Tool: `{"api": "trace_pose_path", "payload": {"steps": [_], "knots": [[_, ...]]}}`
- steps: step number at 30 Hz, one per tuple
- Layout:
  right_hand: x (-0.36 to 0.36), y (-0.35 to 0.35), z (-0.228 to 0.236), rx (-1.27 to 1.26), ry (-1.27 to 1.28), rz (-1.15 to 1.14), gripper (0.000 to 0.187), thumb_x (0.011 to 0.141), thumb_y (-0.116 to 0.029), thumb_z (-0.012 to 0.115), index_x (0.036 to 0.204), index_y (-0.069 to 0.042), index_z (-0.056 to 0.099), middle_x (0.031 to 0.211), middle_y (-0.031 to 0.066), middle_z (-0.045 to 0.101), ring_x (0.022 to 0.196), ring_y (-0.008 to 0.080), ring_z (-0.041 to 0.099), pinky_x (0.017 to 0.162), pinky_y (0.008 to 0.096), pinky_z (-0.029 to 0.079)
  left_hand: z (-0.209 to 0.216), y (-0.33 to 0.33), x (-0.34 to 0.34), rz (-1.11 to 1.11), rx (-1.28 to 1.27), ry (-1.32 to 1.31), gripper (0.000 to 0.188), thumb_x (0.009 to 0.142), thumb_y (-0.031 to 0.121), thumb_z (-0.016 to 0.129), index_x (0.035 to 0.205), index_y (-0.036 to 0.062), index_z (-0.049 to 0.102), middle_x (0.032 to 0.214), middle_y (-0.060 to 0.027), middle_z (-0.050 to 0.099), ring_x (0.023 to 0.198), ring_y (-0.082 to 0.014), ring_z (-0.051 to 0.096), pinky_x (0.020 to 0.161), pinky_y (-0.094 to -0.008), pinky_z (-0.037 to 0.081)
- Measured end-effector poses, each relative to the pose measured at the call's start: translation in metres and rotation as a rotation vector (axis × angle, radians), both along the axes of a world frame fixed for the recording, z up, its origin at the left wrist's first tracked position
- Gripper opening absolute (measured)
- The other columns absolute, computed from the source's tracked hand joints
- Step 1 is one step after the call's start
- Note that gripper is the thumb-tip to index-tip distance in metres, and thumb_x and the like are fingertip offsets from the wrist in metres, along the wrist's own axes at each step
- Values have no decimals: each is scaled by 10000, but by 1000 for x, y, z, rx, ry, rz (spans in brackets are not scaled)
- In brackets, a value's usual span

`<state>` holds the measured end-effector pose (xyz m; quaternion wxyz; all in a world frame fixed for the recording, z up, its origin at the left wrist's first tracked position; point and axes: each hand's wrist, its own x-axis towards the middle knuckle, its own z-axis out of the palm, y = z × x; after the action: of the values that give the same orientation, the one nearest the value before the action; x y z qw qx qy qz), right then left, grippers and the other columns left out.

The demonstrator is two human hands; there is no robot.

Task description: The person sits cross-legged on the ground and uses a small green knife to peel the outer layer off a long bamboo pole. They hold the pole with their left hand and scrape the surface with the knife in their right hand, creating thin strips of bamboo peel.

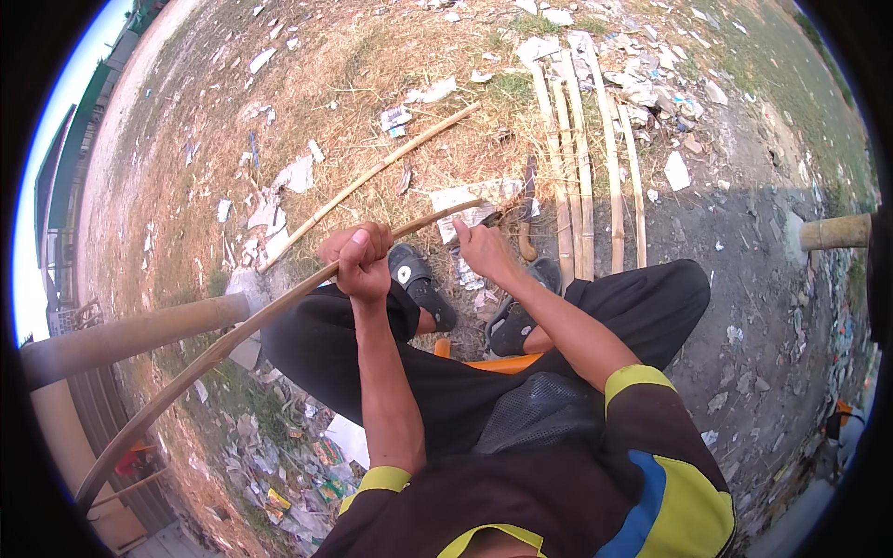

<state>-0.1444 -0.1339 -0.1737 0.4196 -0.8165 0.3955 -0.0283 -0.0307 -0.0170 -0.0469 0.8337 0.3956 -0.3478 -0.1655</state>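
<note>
My left hand (363,263) is closed in a fist around a long bamboo strip (214,358), thumb on top. The strip runs from the lower left, across my left knee, to its tip in front of me. Near that tip is my right hand (486,251), fingers curled and thumb out. A small dark shape (490,220) shows just beyond its fingers; what the hand holds is too unclear to name. Just right of that hand, a long dark blade with a wooden handle (528,244) lies on the ground.
Several split bamboo strips (609,167) lie side by side ahead on the right. Another bamboo pole (372,177) lies aslant at left. Thick bamboo posts (139,339) jut in at both sides. Paper scraps and litter cover the dry grass. My sandalled feet (423,286) are close by.
</note>
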Motion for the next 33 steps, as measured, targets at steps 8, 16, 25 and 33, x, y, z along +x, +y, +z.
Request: {"api": "trace_pose_path", "payload": {"steps": [8,16,25,33], "knots": [[-12,-13,26,46,47,104,721,983,-488,294,768,83,678,772,317,631,812,470,630,806,511,490,14,-3,0,-202,113,-137,397,695,121,533,459,38,224,420,-37,232,374,-130,176,402,-310,148],[-18,-11,0,107,-52,93,683,985,-457,321,691,84,617,670,330,570,740,498,588,770,521,447,12,-5,-1,-291,117,-143,384,645,128,565,460,32,242,423,-25,222,383,-137,162,411,-311,141],[-19,-8,-10,9,36,44,705,986,-451,297,705,93,647,704,324,599,756,479,618,768,512,477,9,-1,-7,-268,138,-146,367,661,117,522,470,77,212,417,-3,209,385,-115,142,413,-306,133],[-12,-2,-16,79,-117,34,681,988,-437,330,696,96,638,670,322,583,725,457,620,749,509,473,9,-3,-1,-221,119,-124,345,660,104,503,476,78,212,421,5,207,386,-108,140,411,-303,135]]}}
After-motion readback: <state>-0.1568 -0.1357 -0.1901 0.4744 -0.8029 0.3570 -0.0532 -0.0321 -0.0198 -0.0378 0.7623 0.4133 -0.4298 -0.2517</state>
